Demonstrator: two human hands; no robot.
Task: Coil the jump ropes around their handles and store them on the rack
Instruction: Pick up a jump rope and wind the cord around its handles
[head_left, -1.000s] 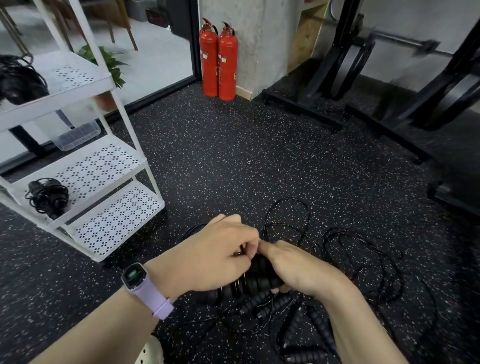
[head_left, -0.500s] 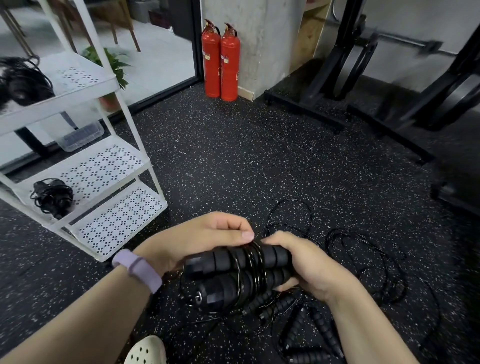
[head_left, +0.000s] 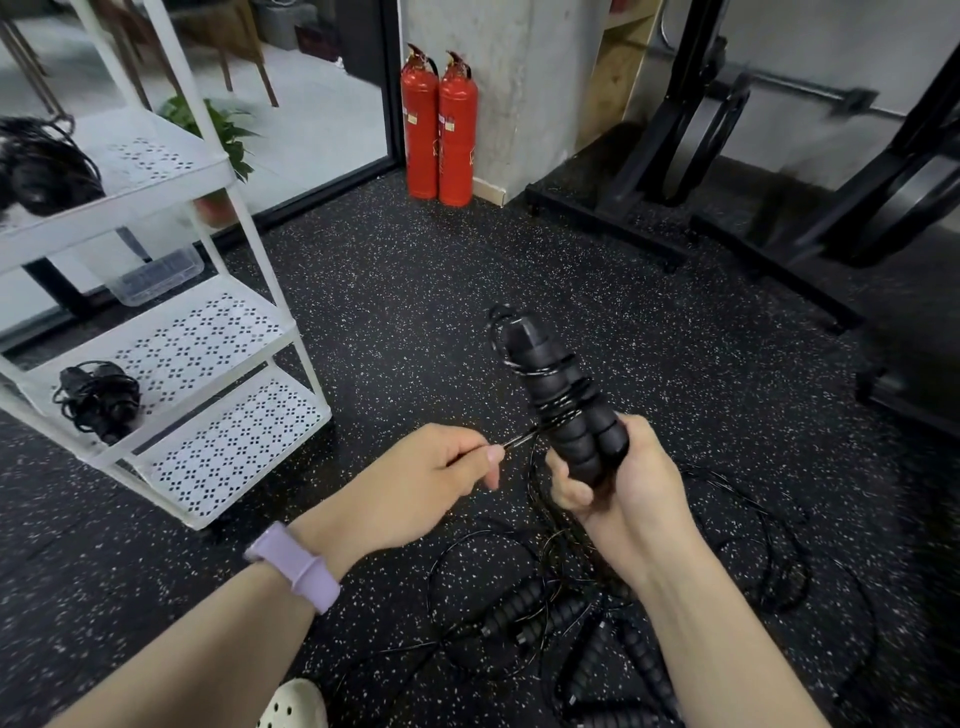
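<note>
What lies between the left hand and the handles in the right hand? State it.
In the head view, a short taut stretch of black rope runs from the left hand's pinch to the paired handles gripped by the right hand; speckled floor shows behind.

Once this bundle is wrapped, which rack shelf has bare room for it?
The bottom shelf shows nothing on it. The middle shelf is bare right of the coiled rope at its left end. The top shelf's left end holds a dark bundle; loose ropes crowd the floor below the hands.
</note>
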